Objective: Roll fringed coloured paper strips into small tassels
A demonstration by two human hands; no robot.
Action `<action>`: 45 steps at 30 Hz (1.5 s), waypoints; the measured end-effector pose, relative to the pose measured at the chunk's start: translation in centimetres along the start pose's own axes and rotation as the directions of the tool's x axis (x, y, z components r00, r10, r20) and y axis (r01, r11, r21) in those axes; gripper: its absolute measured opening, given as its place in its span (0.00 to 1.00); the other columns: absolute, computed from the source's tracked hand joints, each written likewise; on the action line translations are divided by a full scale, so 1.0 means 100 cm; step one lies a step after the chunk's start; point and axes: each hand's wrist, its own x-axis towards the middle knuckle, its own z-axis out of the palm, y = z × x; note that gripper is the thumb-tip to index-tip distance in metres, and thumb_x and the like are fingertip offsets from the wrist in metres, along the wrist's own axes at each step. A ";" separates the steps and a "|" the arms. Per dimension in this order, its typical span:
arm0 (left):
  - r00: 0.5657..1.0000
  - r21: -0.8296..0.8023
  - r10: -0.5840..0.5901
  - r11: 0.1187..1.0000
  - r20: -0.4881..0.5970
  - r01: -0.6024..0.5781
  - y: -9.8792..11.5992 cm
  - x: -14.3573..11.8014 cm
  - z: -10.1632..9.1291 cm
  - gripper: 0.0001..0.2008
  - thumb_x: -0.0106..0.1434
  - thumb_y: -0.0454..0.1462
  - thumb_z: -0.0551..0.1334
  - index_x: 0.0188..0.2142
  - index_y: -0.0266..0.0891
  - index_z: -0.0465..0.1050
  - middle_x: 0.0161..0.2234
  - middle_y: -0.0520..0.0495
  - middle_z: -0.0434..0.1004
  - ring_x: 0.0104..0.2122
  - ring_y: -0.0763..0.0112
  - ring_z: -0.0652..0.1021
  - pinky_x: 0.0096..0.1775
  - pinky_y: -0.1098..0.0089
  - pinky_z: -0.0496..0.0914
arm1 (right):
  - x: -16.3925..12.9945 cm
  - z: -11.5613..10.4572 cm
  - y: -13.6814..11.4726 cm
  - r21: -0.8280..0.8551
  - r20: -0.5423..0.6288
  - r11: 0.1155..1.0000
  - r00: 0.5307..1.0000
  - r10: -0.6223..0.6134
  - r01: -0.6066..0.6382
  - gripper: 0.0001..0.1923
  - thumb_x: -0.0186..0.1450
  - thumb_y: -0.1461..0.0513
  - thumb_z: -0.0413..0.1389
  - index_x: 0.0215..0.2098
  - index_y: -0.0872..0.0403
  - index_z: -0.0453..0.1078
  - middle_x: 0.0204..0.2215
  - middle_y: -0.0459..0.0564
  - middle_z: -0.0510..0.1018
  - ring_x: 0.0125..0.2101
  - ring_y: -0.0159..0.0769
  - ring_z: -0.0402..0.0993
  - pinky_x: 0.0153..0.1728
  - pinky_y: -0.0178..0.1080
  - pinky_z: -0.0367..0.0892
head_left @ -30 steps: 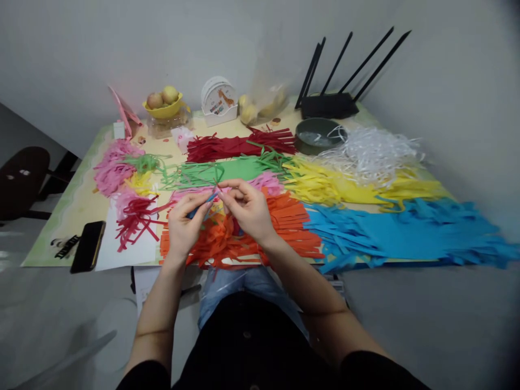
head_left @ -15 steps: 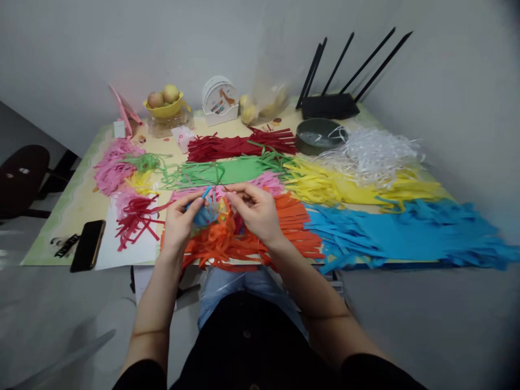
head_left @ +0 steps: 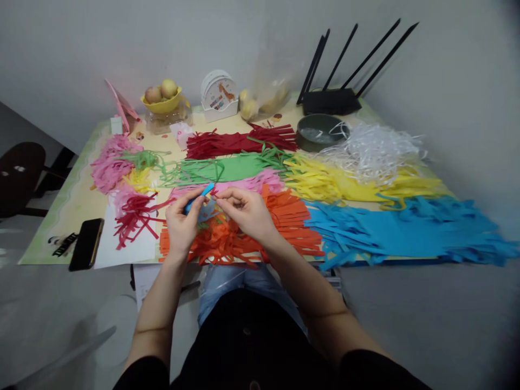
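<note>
My left hand (head_left: 183,216) is closed, with a bright blue strip (head_left: 207,189) pinched between thumb and fingertips. The strip's free end points up and right. Close beside it, my right hand (head_left: 246,211) pinches a small red strip (head_left: 214,192) at the fingertips. Both hands hover over a heap of orange strips (head_left: 219,238) near the table's front edge. Below the fingers, a pale blue piece is partly hidden. A pink fringed piece (head_left: 270,180) lies just behind the hands, with a green fringed piece (head_left: 235,168) beyond it.
Red (head_left: 235,143), yellow (head_left: 353,184) and blue (head_left: 398,233) fringed pieces spread across the table. White strips (head_left: 382,149) lie beside a dark bowl (head_left: 317,132). A router (head_left: 331,102) and fruit bowl (head_left: 162,102) stand behind; a phone (head_left: 86,244) lies at front left.
My right hand has shifted slightly left, nearer my left hand. More of the blue strip shows above my left fingers, and red now shows at my right fingertips. The view has tilted slightly.
</note>
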 end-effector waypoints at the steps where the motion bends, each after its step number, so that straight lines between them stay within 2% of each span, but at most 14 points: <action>1: 0.999 0.044 0.037 0.998 0.004 -0.037 -0.001 0.000 0.000 0.10 0.63 0.40 0.66 0.41 0.40 0.82 0.37 0.46 0.84 0.39 0.66 0.81 0.44 0.68 0.73 | 0.001 0.000 0.000 0.018 0.010 1.000 1.000 0.005 -0.005 0.12 0.62 0.56 0.58 0.37 0.57 0.73 0.16 0.39 0.68 0.16 0.24 0.61 0.19 0.30 0.56; 9: 0.957 0.312 0.280 0.905 0.072 -0.289 -0.005 0.001 -0.004 0.07 0.65 0.37 0.65 0.42 0.41 0.81 0.37 0.47 0.83 0.39 0.67 0.79 0.45 0.66 0.71 | 0.007 -0.005 0.009 0.216 0.138 0.966 0.983 0.117 -0.146 0.28 0.58 0.48 0.64 0.49 0.55 0.65 0.18 0.36 0.72 0.14 0.25 0.64 0.14 0.28 0.59; 15: 0.984 0.192 0.156 0.967 0.081 -0.169 -0.004 0.001 -0.003 0.08 0.65 0.35 0.64 0.42 0.39 0.80 0.39 0.47 0.83 0.38 0.68 0.81 0.42 0.68 0.72 | 0.011 -0.007 0.009 0.273 0.223 0.945 0.967 0.121 -0.181 0.33 0.58 0.48 0.64 0.54 0.57 0.63 0.17 0.36 0.73 0.13 0.23 0.63 0.14 0.28 0.60; 18: 0.982 0.171 0.143 0.972 0.122 -0.162 -0.004 0.002 -0.005 0.07 0.65 0.35 0.64 0.42 0.39 0.80 0.38 0.46 0.83 0.37 0.68 0.80 0.41 0.68 0.73 | 0.012 -0.008 0.008 0.274 0.225 0.945 0.967 0.116 -0.177 0.33 0.58 0.48 0.64 0.53 0.58 0.64 0.17 0.37 0.73 0.14 0.25 0.64 0.14 0.28 0.60; 23: 0.921 0.326 0.288 0.872 0.263 -0.366 -0.006 -0.004 -0.004 0.06 0.66 0.36 0.63 0.41 0.38 0.79 0.37 0.45 0.82 0.39 0.65 0.78 0.45 0.64 0.70 | 0.014 -0.011 0.016 0.212 0.205 0.967 0.974 0.099 -0.143 0.25 0.58 0.47 0.63 0.43 0.56 0.69 0.19 0.40 0.73 0.15 0.26 0.64 0.15 0.30 0.62; 25: 0.902 0.415 0.302 0.811 0.308 -0.413 -0.008 -0.012 -0.001 0.07 0.67 0.36 0.62 0.41 0.38 0.78 0.36 0.45 0.82 0.40 0.63 0.77 0.46 0.61 0.69 | 0.015 -0.013 0.020 0.122 0.139 0.990 0.989 0.056 -0.073 0.20 0.58 0.48 0.65 0.36 0.55 0.70 0.21 0.42 0.74 0.17 0.25 0.65 0.17 0.30 0.62; 27: 0.894 0.475 0.264 0.773 0.363 -0.421 -0.012 -0.017 -0.001 0.07 0.68 0.37 0.61 0.42 0.39 0.78 0.35 0.44 0.82 0.40 0.61 0.77 0.47 0.59 0.68 | 0.016 -0.015 0.023 0.079 -0.023 0.997 1.000 -0.009 0.011 0.18 0.58 0.50 0.65 0.33 0.54 0.70 0.25 0.43 0.74 0.19 0.24 0.64 0.18 0.29 0.61; 29: 0.860 0.429 0.191 0.803 0.473 -0.414 -0.020 -0.015 -0.008 0.08 0.68 0.38 0.61 0.43 0.40 0.78 0.37 0.44 0.82 0.41 0.61 0.77 0.48 0.59 0.68 | 0.016 -0.018 0.021 0.151 -0.198 0.986 0.979 -0.038 0.069 0.18 0.59 0.49 0.64 0.35 0.52 0.67 0.27 0.43 0.75 0.17 0.23 0.62 0.16 0.29 0.57; 31: 0.848 0.380 0.106 0.860 0.519 -0.340 -0.034 0.000 -0.026 0.10 0.68 0.40 0.60 0.44 0.41 0.78 0.40 0.43 0.82 0.43 0.62 0.78 0.49 0.61 0.69 | 0.016 -0.020 0.018 0.263 -0.271 0.961 0.962 -0.011 0.085 0.19 0.60 0.47 0.63 0.37 0.50 0.64 0.25 0.41 0.74 0.15 0.23 0.60 0.13 0.30 0.54; 32: 0.866 0.392 0.051 0.877 0.498 -0.278 -0.043 0.012 -0.040 0.11 0.68 0.40 0.60 0.44 0.41 0.78 0.42 0.42 0.82 0.44 0.62 0.78 0.49 0.62 0.69 | 0.016 -0.020 0.016 0.294 -0.269 0.952 0.963 0.000 0.082 0.21 0.59 0.47 0.64 0.37 0.50 0.62 0.24 0.40 0.73 0.14 0.24 0.60 0.12 0.30 0.54; 34: 0.972 0.621 -0.080 0.780 0.221 -0.077 -0.065 0.041 -0.070 0.11 0.67 0.40 0.58 0.40 0.39 0.78 0.41 0.41 0.80 0.44 0.61 0.76 0.48 0.63 0.69 | 0.015 -0.019 0.013 0.303 -0.219 0.951 0.976 0.015 0.053 0.23 0.57 0.46 0.65 0.36 0.50 0.62 0.21 0.39 0.72 0.14 0.24 0.61 0.12 0.29 0.56; 37: 0.982 0.751 -0.178 0.656 0.054 0.078 -0.096 0.077 -0.108 0.10 0.63 0.37 0.60 0.27 0.36 0.74 0.33 0.38 0.77 0.45 0.54 0.73 0.50 0.57 0.64 | 0.011 -0.014 0.013 0.289 -0.151 0.957 0.988 0.018 0.027 0.23 0.57 0.46 0.65 0.36 0.51 0.63 0.20 0.38 0.72 0.14 0.24 0.62 0.12 0.28 0.57; 41: 0.963 0.793 -0.268 0.592 0.026 0.144 -0.119 0.091 -0.123 0.11 0.57 0.35 0.64 0.20 0.37 0.68 0.27 0.39 0.71 0.44 0.50 0.71 0.49 0.55 0.62 | 0.008 -0.010 0.016 0.265 -0.108 0.964 0.994 0.003 0.026 0.19 0.60 0.49 0.63 0.37 0.52 0.65 0.21 0.40 0.75 0.14 0.23 0.63 0.13 0.27 0.58; 45: 0.954 0.776 -0.296 0.613 0.051 0.149 -0.116 0.091 -0.123 0.07 0.51 0.32 0.66 0.21 0.36 0.69 0.28 0.39 0.72 0.43 0.50 0.72 0.47 0.56 0.64 | 0.008 -0.013 0.017 0.242 -0.109 0.969 0.994 -0.020 0.046 0.17 0.61 0.50 0.63 0.36 0.53 0.66 0.21 0.40 0.75 0.15 0.23 0.64 0.14 0.27 0.59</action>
